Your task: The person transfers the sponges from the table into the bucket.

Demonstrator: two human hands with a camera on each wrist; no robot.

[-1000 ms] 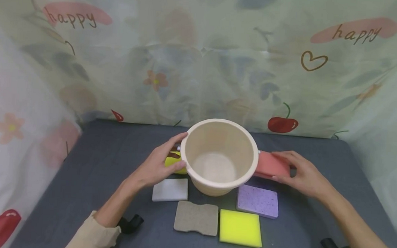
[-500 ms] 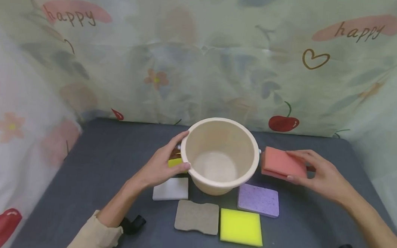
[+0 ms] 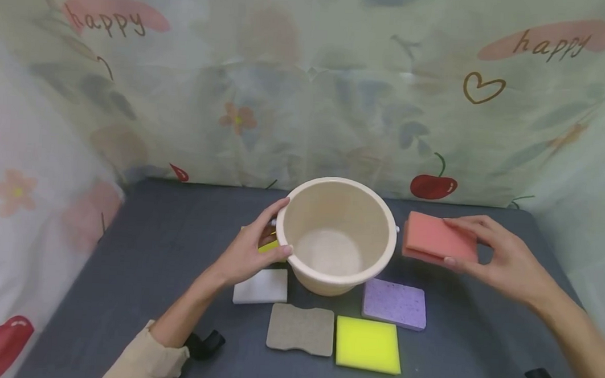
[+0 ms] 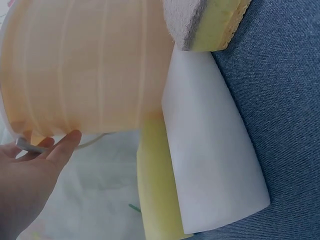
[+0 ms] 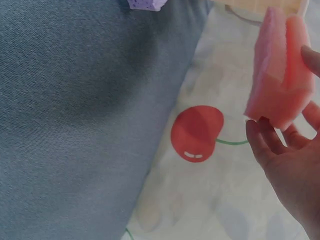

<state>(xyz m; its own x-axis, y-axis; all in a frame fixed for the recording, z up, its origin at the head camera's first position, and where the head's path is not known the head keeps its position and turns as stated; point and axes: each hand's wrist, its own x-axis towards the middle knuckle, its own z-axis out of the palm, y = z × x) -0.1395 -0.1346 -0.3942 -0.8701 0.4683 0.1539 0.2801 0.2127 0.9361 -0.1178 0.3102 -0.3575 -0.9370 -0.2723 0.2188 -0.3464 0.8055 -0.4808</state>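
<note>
A cream bucket [image 3: 323, 286] stands upright mid-table, its inside bare in the head view. My left hand [image 3: 252, 254] grips its left rim, thumb over the near edge; the left wrist view shows these fingers [image 4: 65, 147] against the wall by the handle joint. Right of the bucket, my right hand [image 3: 506, 262] pinches a pink sponge [image 3: 436, 235] between thumb and fingers, held above the table. In the right wrist view a lengthwise groove or split runs along the pink sponge [image 5: 280, 80]; whether it is one piece or two, I cannot tell.
Around the bucket's near side lie a white sponge [image 3: 261, 287], a grey-brown notched sponge [image 3: 300, 330], a bright yellow sponge [image 3: 368, 345] and a purple speckled sponge [image 3: 395, 304]. Another yellow sponge [image 3: 268, 247] is partly hidden behind my left hand. A printed curtain [image 3: 306, 126] borders the dark table.
My right hand has drawn the pink sponge rightward, away from the bucket's side, and raised it slightly. The left hand stays on the rim.
</note>
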